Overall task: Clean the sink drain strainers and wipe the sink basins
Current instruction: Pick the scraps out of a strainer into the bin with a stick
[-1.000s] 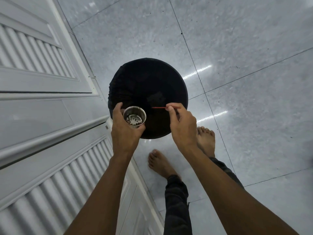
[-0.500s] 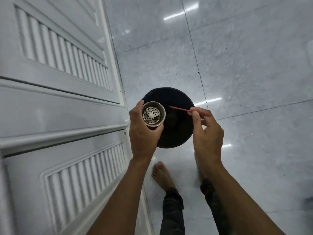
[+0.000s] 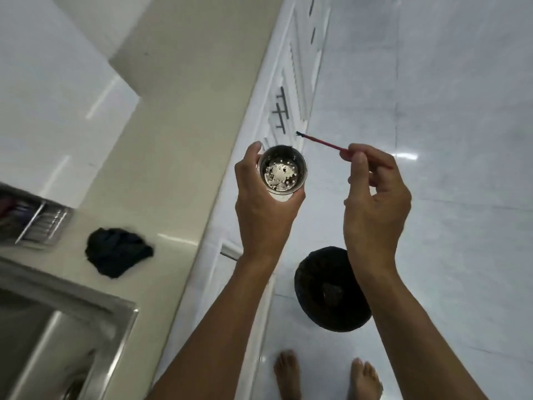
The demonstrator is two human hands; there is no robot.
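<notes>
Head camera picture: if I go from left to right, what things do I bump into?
Dish rack → dark cloth → left hand holding the strainer → right hand with the red stick.

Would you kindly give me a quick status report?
Left hand grips strainer, debris inside. Right hand pinches red pick, tip clear of cup. Nothing blocking.

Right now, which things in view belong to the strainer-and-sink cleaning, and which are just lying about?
Part of the job:
strainer in left hand
red stick in right hand
sink
bin
dark cloth, probably

Lying about:
dish rack
cabinet handles
</notes>
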